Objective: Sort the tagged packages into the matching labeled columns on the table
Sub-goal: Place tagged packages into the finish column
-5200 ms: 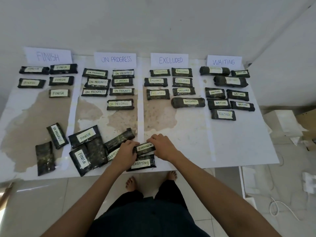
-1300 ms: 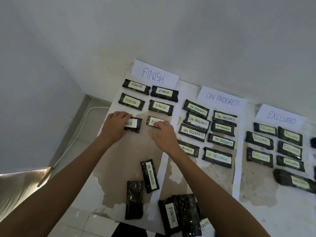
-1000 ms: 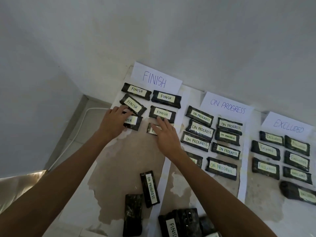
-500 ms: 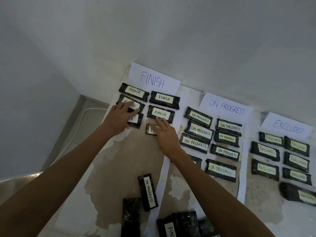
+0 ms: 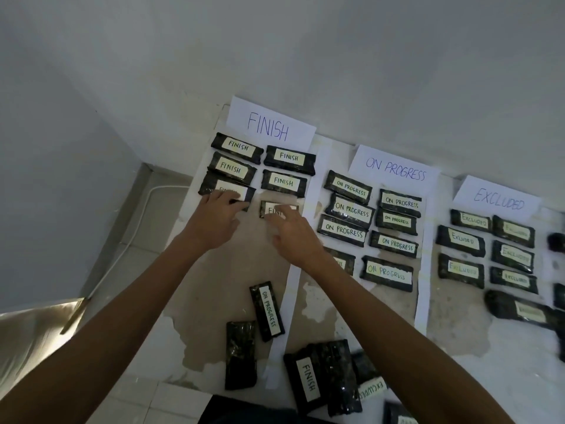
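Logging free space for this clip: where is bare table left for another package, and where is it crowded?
Bare stained table lies between the left hand, right hand and the stray ON PROGRESS package. Crowded: the rows under the FINISH sign and the front-edge pile around the lengthwise FINISH package.

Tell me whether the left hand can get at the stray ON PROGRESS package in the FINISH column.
Probably yes: the stray package lies uncovered between both forearms, nearer than the left hand.

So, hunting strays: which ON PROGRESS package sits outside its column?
The lengthwise ON PROGRESS package, left of the white divider strip; the others lie crosswise under their sign.
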A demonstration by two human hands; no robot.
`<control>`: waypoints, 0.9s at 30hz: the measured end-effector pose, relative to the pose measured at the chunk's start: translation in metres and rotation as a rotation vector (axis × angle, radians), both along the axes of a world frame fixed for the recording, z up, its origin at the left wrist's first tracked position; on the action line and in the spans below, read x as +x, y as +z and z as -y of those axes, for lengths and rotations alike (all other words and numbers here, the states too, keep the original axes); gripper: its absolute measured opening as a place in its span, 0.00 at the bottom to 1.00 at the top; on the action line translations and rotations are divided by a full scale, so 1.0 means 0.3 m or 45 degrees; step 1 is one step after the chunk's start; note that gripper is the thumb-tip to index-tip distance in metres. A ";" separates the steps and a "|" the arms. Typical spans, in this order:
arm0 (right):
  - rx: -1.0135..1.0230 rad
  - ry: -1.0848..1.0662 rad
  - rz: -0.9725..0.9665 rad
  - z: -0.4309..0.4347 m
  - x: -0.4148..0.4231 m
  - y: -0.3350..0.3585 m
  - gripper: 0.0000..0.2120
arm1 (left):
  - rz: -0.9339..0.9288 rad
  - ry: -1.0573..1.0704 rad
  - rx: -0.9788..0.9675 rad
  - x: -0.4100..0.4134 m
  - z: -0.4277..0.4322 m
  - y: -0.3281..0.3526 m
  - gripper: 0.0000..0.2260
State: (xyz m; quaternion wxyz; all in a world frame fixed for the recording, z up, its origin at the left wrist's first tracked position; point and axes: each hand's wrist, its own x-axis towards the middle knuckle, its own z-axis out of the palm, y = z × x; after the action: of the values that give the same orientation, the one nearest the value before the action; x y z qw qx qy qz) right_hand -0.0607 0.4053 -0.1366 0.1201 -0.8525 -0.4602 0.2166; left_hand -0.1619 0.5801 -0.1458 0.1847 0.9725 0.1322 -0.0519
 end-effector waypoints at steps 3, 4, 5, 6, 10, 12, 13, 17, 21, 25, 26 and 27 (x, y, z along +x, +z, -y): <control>-0.029 0.001 -0.155 0.041 -0.069 0.035 0.20 | -0.031 0.015 -0.104 -0.087 0.087 0.034 0.19; -0.069 -0.005 -0.206 0.057 -0.094 0.043 0.19 | -0.043 0.022 -0.124 -0.117 0.117 0.036 0.19; -0.127 -0.020 -0.251 0.073 -0.120 0.045 0.18 | -0.059 0.032 -0.142 -0.148 0.145 0.036 0.18; -0.200 -0.043 -0.283 0.089 -0.148 0.043 0.18 | -0.080 0.043 -0.165 -0.177 0.169 0.029 0.18; -0.431 -0.175 -0.315 0.156 -0.278 0.021 0.20 | -0.142 0.117 -0.280 -0.279 0.246 -0.001 0.17; -0.424 -0.244 -0.331 0.183 -0.342 0.006 0.26 | -0.160 0.151 -0.328 -0.318 0.277 -0.009 0.18; -0.408 -0.258 -0.316 0.194 -0.370 -0.003 0.28 | -0.166 0.166 -0.351 -0.334 0.293 -0.011 0.18; -0.391 -0.205 -0.122 0.231 -0.445 -0.028 0.27 | -0.173 0.185 -0.440 -0.362 0.352 -0.014 0.19; -0.375 -0.179 0.018 0.258 -0.450 -0.039 0.24 | -0.108 0.206 -0.458 -0.354 0.404 -0.003 0.19; -0.351 -0.231 0.120 0.318 -0.375 -0.022 0.20 | -0.015 0.173 -0.448 -0.315 0.451 0.024 0.20; -0.346 -0.245 0.146 0.339 -0.348 -0.017 0.19 | -0.022 0.169 -0.457 -0.304 0.459 0.026 0.21; -0.347 -0.257 0.174 0.361 -0.319 -0.012 0.19 | -0.032 0.163 -0.470 -0.294 0.467 0.026 0.21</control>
State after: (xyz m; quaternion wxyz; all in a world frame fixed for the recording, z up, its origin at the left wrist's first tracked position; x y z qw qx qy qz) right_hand -0.1564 0.2971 -0.1403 -0.0072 -0.9155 -0.3459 0.2054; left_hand -0.2502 0.4400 -0.1381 0.3612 0.9110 0.1843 -0.0756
